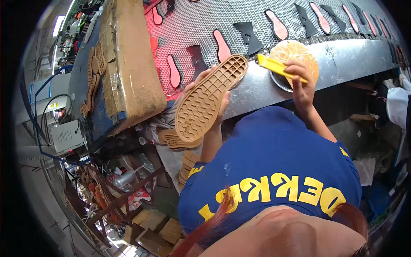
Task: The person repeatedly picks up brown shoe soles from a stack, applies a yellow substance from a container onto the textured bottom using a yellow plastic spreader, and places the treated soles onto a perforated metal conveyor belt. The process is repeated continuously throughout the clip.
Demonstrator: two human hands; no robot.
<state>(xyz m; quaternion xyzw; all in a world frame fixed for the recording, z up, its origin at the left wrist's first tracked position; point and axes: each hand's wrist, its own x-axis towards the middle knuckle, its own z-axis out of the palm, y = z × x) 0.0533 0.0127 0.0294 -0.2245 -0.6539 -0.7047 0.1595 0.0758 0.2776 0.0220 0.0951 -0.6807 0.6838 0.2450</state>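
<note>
A tan rubber shoe sole (201, 105) is gripped in my left hand (223, 108), its patterned tread side in view and its narrower end up to the right. My thumb lies along its right edge, and the fingers wrap behind it at the left. My right hand (303, 90) is closed around a flat yellow tool (278, 68), whose wide end points left toward the sole, apart from it. Just behind that hand stands a round bowl (282, 83) with a yellowish, plastic-covered disc (295, 53) over it. Whether the tool has bristles cannot be made out.
Ahead runs a perforated conveyor belt (192, 25) carrying pink insoles (276, 25) and black cut pieces (248, 37), with a metal ledge (342, 58) along its near side. A taped cardboard-covered block (137, 64) stands left. More tan soles (182, 139) lie below my left hand.
</note>
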